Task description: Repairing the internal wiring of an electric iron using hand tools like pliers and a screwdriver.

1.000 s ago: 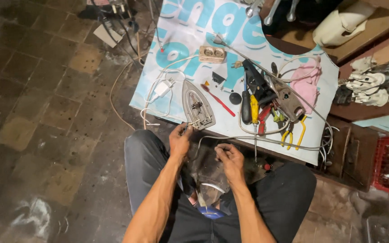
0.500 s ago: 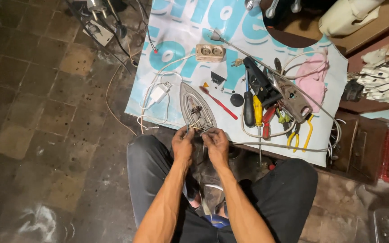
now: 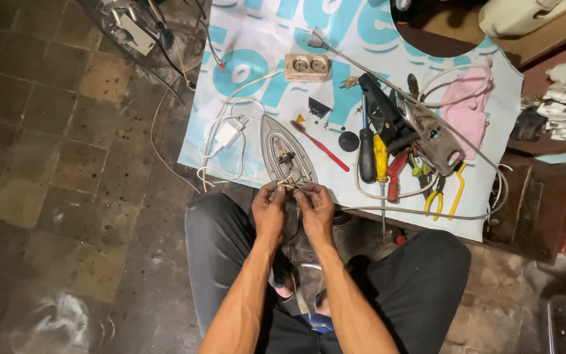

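Nearest me, I see both forearms over dark trousers; my left hand (image 3: 268,211) and right hand (image 3: 316,208) sit close together, fingers pinched narrow on thin wires at the rear end of the opened iron soleplate (image 3: 287,157) (exactly what each fingertip grips I cannot tell); the soleplate lies flat on the printed banner sheet (image 3: 257,39), point away from me; just left of it a white charger (image 3: 228,133) with coiled cord; right of it a red toothbrush (image 3: 319,145), a black-handled screwdriver (image 3: 367,156), a yellow-handled screwdriver (image 3: 380,157) and yellow pliers (image 3: 448,196); farther off, a beige double socket (image 3: 306,67) and a pink cloth (image 3: 468,108).
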